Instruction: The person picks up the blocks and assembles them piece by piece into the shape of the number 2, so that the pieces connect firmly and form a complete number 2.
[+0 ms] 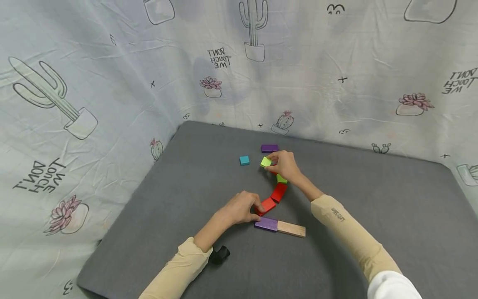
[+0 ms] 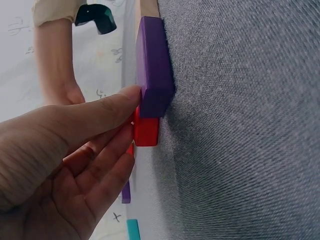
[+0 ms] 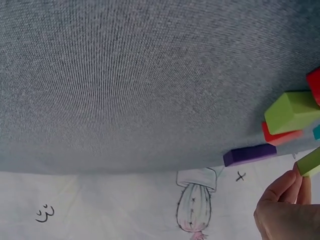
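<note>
Resting on the grey mat [image 1: 157,216], the left hand [image 1: 239,207] sits at the near end of a curving line of blocks, its fingers loosely bent with the tips against the nearest red block [image 1: 267,205]; from the left wrist view the fingertips [image 2: 131,95] touch that red block [image 2: 146,131] and the corner of the purple block [image 2: 155,75] beside it, pressing rather than wrapping around either, which looks like a steadying touch so the row does not shift. Just in front of that hand lie the purple block [image 1: 266,224] and a plain wooden block [image 1: 291,229] end to end, flat on the mat. Up from there the chain runs through a second red block [image 1: 279,192] and a small green block [image 1: 281,179], each set corner to corner so the line bends. Off to the left of the far end a teal cube [image 1: 244,160] stands apart, and another purple block [image 1: 269,148] lies beyond. At the far end the right hand [image 1: 285,165] pinches a light green block [image 1: 266,162] between thumb and fingertips, holding it at the head of the line; the right wrist view shows the fingers [image 3: 287,185] closed on one green edge [image 3: 310,162]. A cactus-print cloth [image 1: 93,83] walls the mat in on all sides.
</note>
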A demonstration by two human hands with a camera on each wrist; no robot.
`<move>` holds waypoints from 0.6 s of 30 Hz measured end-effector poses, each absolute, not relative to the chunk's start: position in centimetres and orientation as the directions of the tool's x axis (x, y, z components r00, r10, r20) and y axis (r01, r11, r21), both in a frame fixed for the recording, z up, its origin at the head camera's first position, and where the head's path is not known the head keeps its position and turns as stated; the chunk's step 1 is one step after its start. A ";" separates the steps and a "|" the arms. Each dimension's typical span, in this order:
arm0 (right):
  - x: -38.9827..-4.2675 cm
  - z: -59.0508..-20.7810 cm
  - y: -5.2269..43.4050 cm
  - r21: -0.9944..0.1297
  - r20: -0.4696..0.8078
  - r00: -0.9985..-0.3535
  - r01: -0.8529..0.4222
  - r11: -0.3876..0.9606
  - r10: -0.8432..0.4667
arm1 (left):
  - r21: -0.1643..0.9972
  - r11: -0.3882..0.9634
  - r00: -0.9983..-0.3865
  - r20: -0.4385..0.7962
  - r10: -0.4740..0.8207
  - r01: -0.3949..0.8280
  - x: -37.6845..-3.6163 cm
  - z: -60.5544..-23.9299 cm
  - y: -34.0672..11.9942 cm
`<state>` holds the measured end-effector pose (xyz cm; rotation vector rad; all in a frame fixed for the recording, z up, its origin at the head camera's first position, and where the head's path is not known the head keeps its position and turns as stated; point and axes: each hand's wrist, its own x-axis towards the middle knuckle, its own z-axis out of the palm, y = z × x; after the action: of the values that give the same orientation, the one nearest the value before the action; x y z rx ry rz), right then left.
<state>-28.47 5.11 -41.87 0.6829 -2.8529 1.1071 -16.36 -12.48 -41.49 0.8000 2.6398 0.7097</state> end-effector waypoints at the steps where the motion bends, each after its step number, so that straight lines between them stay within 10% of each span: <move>1: -28.6 -42.0 5.1 -0.633 0.159 -0.904 -0.402 0.661 -0.396 | 0.531 0.725 -0.803 -0.132 0.581 0.438 -16.4 -41.5 -12.5; 18: -29.6 -43.4 4.8 -0.612 0.126 -0.903 -0.397 0.684 -0.411 | 0.541 0.722 -0.799 -0.144 0.583 0.430 -16.4 -41.6 -12.5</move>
<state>-29.55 4.84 -43.43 0.6957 -2.9025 1.0471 -16.37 -12.55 -41.59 0.7937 2.6238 0.7145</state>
